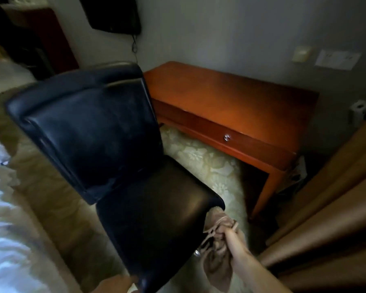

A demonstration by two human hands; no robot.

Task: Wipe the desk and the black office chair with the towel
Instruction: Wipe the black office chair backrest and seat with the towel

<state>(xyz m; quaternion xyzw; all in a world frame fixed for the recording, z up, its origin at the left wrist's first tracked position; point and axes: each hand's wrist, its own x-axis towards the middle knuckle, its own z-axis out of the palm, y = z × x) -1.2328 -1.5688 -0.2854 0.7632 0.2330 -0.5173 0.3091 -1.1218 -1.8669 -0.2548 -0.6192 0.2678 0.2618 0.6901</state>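
Though bunched, towel (217,264) in rt grip (225,231)

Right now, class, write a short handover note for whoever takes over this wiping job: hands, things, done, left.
Right hand: grips the bunched towel, whose top end touches the seat corner of the black chair on the desk side.
Left hand: at the seat's near edge, mostly out of frame; grip unclear.
Desk: against the wall, beyond the chair.
Done: no wiped area can be told from the picture.
Left: to be safe, wipe seat, backrest and desk.
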